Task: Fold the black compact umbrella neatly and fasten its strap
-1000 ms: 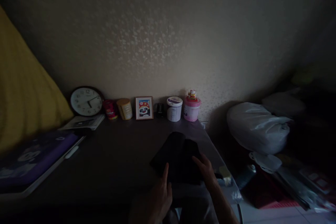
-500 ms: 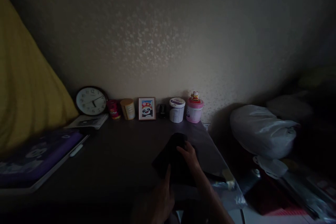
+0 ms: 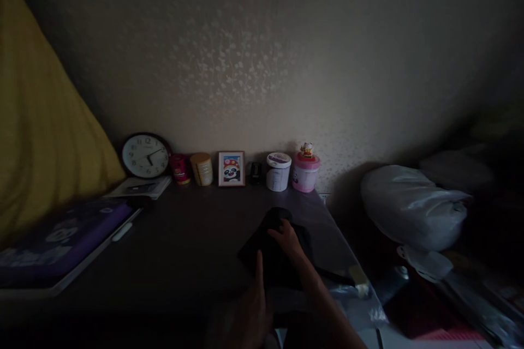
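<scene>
Patterned wallpaper backed a dim tabletop, where black cloth lay near the right edge. A person's right hand was over it, the left hand at its near side, forefinger extended; whether either pinched it could not be told. Behind stood a clock and a picture.

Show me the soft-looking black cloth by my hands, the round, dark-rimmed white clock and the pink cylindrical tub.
Soft-looking black cloth (image 3: 274,259), head view: its visible middle.
Round, dark-rimmed white clock (image 3: 146,156), head view: the dial's middle.
Pink cylindrical tub (image 3: 306,176), head view: front of its side wall.
</scene>
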{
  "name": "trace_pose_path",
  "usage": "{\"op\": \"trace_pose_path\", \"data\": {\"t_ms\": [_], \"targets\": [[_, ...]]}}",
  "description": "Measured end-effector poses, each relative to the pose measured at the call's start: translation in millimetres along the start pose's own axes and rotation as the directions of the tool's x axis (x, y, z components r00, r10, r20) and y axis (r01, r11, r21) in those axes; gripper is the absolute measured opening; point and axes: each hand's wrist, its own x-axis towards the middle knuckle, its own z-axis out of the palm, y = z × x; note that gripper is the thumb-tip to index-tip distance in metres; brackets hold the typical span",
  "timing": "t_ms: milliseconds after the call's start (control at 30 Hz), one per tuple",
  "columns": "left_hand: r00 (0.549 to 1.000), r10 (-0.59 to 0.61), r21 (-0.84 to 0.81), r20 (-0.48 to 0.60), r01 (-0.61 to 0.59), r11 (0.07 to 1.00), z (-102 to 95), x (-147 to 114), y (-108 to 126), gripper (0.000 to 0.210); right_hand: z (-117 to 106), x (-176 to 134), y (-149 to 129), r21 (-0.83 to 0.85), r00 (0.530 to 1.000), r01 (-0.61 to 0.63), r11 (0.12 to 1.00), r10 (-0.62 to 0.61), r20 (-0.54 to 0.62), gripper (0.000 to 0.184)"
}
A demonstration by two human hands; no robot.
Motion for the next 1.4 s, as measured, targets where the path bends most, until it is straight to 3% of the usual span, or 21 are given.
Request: {"op": "trace_pose_path", "data": {"t_ms": [133, 367, 500, 667, 800, 967, 1100, 1267, 1333, 1400], "targets": [[0.998, 0.054, -0.008, 0.039, -0.054, 0.998, -1.2, 1.3, 2.8, 0.059, -0.6, -1.7, -5.7, -0.071, 0.999, -0.04, 0.997, 0.042, 0.033, 0.058], [0.993, 0.066, 0.038, 0.096, -0.07, 0.997, -4.8, 4.0, 3.2, 0.07, 0.3, -12.4, -9.8, -0.05, 0.954, 0.232, 0.971, -0.218, 0.208, 0.038], [0.997, 0.046, 0.051, 0.055, -0.049, 0.998, -5.2, 4.1, 2.8, 0.065, -5.5, -25.5, -7.4, -0.039, 0.896, 0.397, 0.917, -0.379, 0.231, 0.026], [0.999, 0.033, 0.058, -0.021, -0.032, 0.998, 6.0, 8.9, 3.0, 0.061, -18.0, -39.9, 8.1, -0.098, 0.802, 0.597, 0.796, -0.59, 0.094, 0.02], [0.999, 0.04, 0.054, -0.035, -0.038, 0.998, 17.0, 15.4, 0.3, 0.057, -17.2, -23.8, 24.5, -0.231, 0.717, 0.689, 0.687, -0.692, 0.084, 0.021], [0.999, 0.029, 0.047, -0.033, -0.027, 0.999, 18.6, 15.1, -1.1, 0.055, -14.0, 21.0, 32.3, -0.443, 0.756, 0.594, 0.671, -0.655, 0.022, 0.026], [1.0, 0.015, 0.039, -0.017, -0.014, 0.999, 13.8, 14.0, 0.7, 0.056, -19.1, 21.1, 24.1, -0.45, 0.756, 0.56, 0.695, -0.651, -0.065, 0.028], [1.0, 0.019, 0.05, 0.019, -0.02, 0.999, 17.1, 19.5, -2.0, 0.057, -13.8, -2.0, 19.6, -0.348, 0.68, 0.719, 0.601, -0.712, 0.176, 0.023], [1.0, 0.025, 0.069, -0.005, -0.024, 0.997, 19.8, 20.6, -3.3, 0.057, -10.7, 3.6, 23.5, -0.41, 0.709, 0.679, 0.61, -0.689, 0.15, 0.024], [0.999, 0.03, 0.081, -0.024, -0.028, 0.996, 21.3, 20.1, -4.0, 0.056, -12.3, 16.3, 29.9, -0.475, 0.771, 0.573, 0.668, -0.636, 0.035, 0.027]]}}
